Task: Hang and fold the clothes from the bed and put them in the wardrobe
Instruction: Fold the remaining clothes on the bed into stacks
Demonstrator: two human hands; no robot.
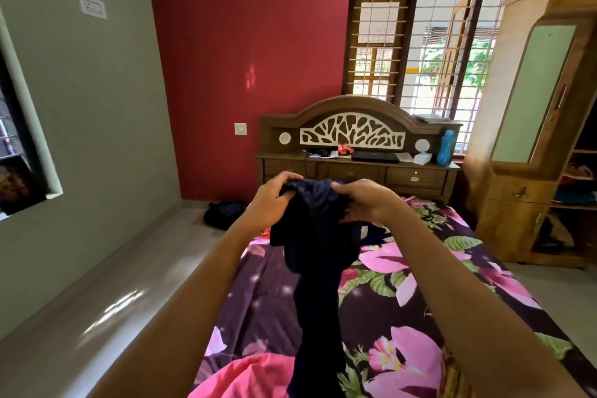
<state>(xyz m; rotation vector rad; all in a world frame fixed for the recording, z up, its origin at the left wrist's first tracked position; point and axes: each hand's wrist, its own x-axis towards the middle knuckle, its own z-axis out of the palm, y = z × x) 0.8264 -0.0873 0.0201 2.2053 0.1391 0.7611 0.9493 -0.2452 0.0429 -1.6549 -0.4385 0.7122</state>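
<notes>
A dark navy garment (318, 255) hangs in the air above the bed (420, 284), held up at its top edge by both hands. My left hand (273, 200) grips the left part of that edge with curled fingers. My right hand (365, 202) pinches the right part, thumb on top and fingers spread beneath the cloth. The garment's lower end trails down toward a pink garment (245, 378) lying on the near end of the bed. The wooden wardrobe (529, 145) stands at the right with its door open and clothes on its shelves.
The bed has a dark floral sheet and a carved wooden headboard (355, 132) with a shelf holding a blue bottle (446, 147) and small items. A dark bag (223, 212) lies on the floor left of the bed. A barred window (420, 48) is behind.
</notes>
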